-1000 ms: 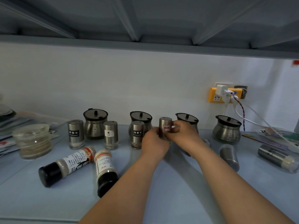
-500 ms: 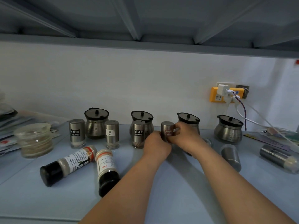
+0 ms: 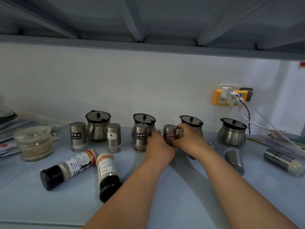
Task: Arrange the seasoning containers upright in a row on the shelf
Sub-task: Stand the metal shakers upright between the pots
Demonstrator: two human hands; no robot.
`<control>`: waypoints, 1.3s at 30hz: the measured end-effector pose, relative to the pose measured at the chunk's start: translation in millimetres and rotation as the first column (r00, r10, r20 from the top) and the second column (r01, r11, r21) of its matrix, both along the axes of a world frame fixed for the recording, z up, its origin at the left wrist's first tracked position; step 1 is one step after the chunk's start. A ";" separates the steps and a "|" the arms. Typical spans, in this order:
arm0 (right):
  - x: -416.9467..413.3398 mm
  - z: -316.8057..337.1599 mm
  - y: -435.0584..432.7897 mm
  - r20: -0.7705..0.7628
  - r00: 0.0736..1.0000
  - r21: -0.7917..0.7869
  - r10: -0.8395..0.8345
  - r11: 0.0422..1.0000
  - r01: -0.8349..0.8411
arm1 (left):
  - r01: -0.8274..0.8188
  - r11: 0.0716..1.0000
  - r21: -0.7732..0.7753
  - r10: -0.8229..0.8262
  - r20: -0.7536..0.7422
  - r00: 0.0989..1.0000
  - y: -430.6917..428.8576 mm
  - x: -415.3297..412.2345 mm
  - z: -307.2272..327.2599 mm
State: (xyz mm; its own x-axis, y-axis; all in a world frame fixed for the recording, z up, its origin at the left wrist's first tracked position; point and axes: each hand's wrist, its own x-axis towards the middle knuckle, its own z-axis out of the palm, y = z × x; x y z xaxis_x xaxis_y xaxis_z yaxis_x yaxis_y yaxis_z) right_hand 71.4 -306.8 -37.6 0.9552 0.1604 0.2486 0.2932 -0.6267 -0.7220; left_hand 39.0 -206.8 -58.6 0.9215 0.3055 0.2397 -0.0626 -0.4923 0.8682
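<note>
Left hand [image 3: 159, 148] and right hand [image 3: 187, 140] grip red-label shaker [image 3: 170, 131], upright, base hidden by fingers. 3 shakers [image 3: 113, 138] stand in row to its left. 4 pots [image 3: 97, 128] behind. 2 bottles [image 3: 71, 168] and 2 steel shakers [image 3: 234, 160] lie on shelf [image 3: 181, 199].

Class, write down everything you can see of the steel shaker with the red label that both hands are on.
The red-label shaker is a small cylinder of brushed metal with a rounded top and a red-printed label facing the camera. It stands upright, in line with the ground pepper shaker to the left. The left hand and right hand grip its sides; its base is hidden behind them.
</note>
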 end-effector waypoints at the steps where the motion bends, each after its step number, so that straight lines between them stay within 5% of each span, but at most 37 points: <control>1: -0.6 1.2 -1.2 0.011 1.000 -0.011 -0.016 1.000 0.016 | -0.011 1.000 -0.003 0.011 0.026 1.000 0.0 -2.0 1.8; 9: -12.1 28.1 -14.2 0.178 0.982 0.247 -0.056 0.969 0.010 | -0.002 0.994 0.110 -0.030 0.289 0.957 -15.8 -14.7 12.3; 19: -5.4 26.8 -97.3 0.277 0.960 0.225 -0.035 0.974 -0.029 | 0.171 0.841 0.513 -0.226 0.046 0.973 -61.3 -10.8 28.6; 26: 4.2 11.5 -108.5 0.184 0.979 -0.093 0.085 0.993 -0.069 | 0.130 0.730 0.671 -0.197 0.025 0.980 -74.5 4.0 9.6; 33: 1.1 8.0 -106.8 0.093 0.986 -0.282 0.141 0.953 -0.109 | 0.188 0.749 0.636 -0.233 -0.012 0.972 -72.5 13.3 1.8; 39: -3.6 9.3 -105.0 0.136 0.978 -0.341 0.160 0.934 -0.105 | 0.106 0.839 0.534 -0.208 0.134 0.969 -71.0 16.2 1.9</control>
State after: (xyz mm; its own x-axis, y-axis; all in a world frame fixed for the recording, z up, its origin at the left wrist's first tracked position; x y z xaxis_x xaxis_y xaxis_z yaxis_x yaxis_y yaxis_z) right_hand 67.8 -411.8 -28.3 0.8718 0.3820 0.3067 0.4839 -0.7691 -0.4175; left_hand 55.2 -277.8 -56.7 0.8716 -0.0559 0.4870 -0.3068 -0.8370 0.4531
